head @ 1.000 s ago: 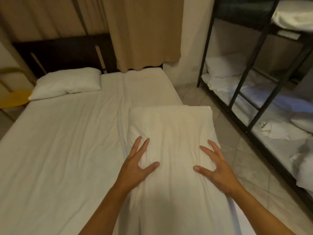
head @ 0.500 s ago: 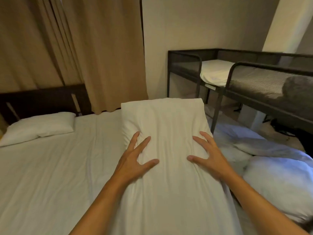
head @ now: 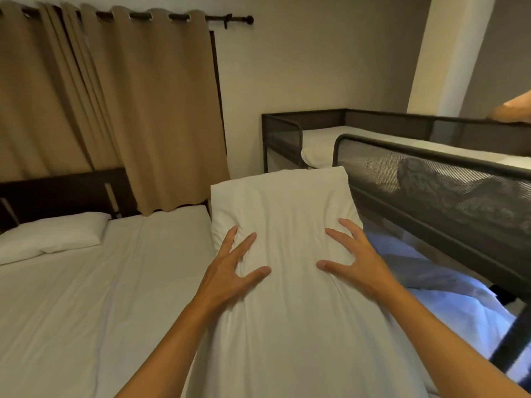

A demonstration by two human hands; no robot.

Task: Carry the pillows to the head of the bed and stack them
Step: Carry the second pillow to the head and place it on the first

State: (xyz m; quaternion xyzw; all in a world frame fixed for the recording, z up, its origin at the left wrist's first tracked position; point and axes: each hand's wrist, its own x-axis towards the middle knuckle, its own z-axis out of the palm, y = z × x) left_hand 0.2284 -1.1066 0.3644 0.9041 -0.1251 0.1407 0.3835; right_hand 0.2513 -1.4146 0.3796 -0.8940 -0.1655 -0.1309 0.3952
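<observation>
Fingers spread wide, left hand (head: 232, 271) and right hand (head: 352, 261) form the grip, pressing flat on the carried pillow (head: 287, 268) held lengthwise in front. Far left of the grip, a second pillow (head: 54, 235) lies on the bed (head: 94, 305) by the headboard (head: 63, 188); right, a bunk bed (head: 431, 179).

White-sheeted bed (head: 86, 297), one pillow (head: 51, 239) at head.
</observation>
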